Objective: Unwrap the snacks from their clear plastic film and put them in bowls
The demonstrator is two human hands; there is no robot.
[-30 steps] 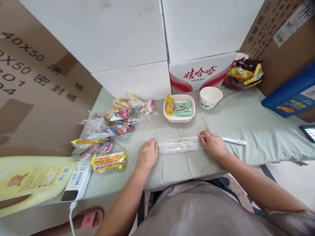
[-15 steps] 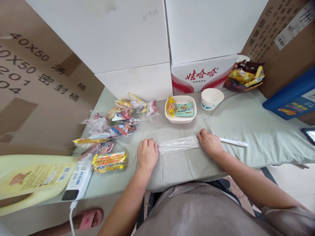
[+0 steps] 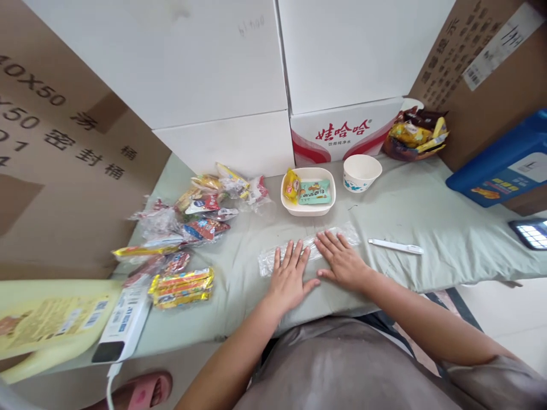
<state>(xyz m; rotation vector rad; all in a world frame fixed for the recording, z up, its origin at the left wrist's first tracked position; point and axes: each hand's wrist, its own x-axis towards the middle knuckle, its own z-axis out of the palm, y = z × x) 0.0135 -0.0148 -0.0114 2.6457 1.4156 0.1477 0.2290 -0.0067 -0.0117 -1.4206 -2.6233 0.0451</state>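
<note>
A strip of clear crinkled plastic film point(image 3: 269, 263) lies across the cloth in front of me. My left hand point(image 3: 291, 279) rests flat on its left half, fingers spread. On the right half lies my right hand point(image 3: 342, 261), also flat with fingers stretched out. The two thumbs almost meet between the hands. To the right of the film is a slim white box cutter point(image 3: 396, 246), untouched. Beyond my hands stands a white rectangular bowl point(image 3: 308, 210) holding a yellow snack packet point(image 3: 292, 187) and a green snack packet point(image 3: 315, 192).
A paper cup point(image 3: 361, 173) stands beside the bowl. Snack packets point(image 3: 205, 205) are heaped at left, near a bundle of yellow-wrapped bars point(image 3: 183, 287), a white power bank point(image 3: 123, 324) and a yellow jug point(image 3: 55, 313). Right: a snack basket point(image 3: 414, 136), blue container point(image 3: 504, 162) and phone point(image 3: 532, 232).
Both hands have let go of the film's ends and moved inward, now flat on top of it. The film lies more spread out, and the box cutter is fully uncovered.
</note>
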